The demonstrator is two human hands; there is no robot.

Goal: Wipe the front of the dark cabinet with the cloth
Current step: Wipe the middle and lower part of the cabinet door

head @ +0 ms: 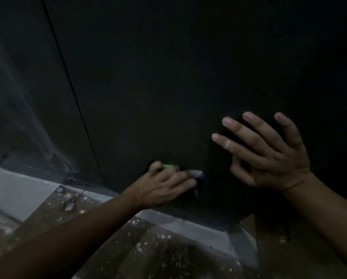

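The dark cabinet front [168, 77] fills most of the head view, with a thin vertical seam running down its left part. My left hand [166, 186] is low on the panel near its bottom edge and holds a small cloth [197, 174] against it; a green bit shows by my thumb and a pale bluish bit past my fingertips. Most of the cloth is hidden under the hand. My right hand [269, 154] is to the right and higher, fingers spread and straight, close to or on the panel; it holds nothing.
A grey base strip [168, 218] runs along the foot of the cabinet. Below it lies brown floor [128, 248] speckled with white flecks and debris. The left panel [17, 97] shows pale dusty streaks. The scene is dim.
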